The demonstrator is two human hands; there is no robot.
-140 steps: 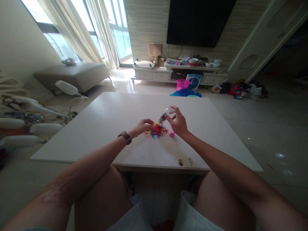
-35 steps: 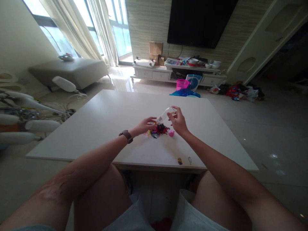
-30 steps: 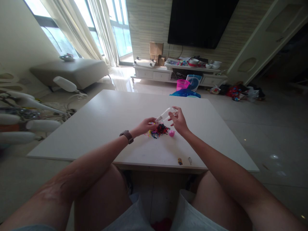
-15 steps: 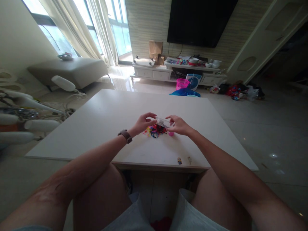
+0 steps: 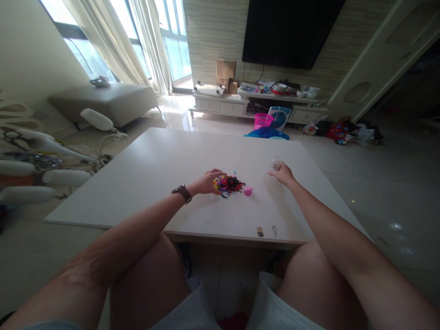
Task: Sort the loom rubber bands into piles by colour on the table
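A heap of small colourful bands [image 5: 231, 183], black and red with yellow and blue among them, lies on the white table [image 5: 165, 160]. Curved around its left edge is my left hand [image 5: 207, 181], fingers apart and touching or very near the bands. Off to the right, my right hand [image 5: 282, 174] holds a clear plastic container [image 5: 276, 161] by its near end; how much is inside cannot be made out. A round pink piece [image 5: 248, 190], perhaps a lid, sits just right of the heap.
Near the front edge lie a yellow-and-blue cartoon figure [image 5: 260, 232] and a small pale flat piece [image 5: 274, 230]. Past the far edge are a blue plastic item [image 5: 266, 133] and a pink basket [image 5: 263, 120]. A white lamp [image 5: 96, 119] stands at the left.
The clear container has gone from above the heap to the right, in my right hand. My left hand has let go of it and lowered to the heap's left side.
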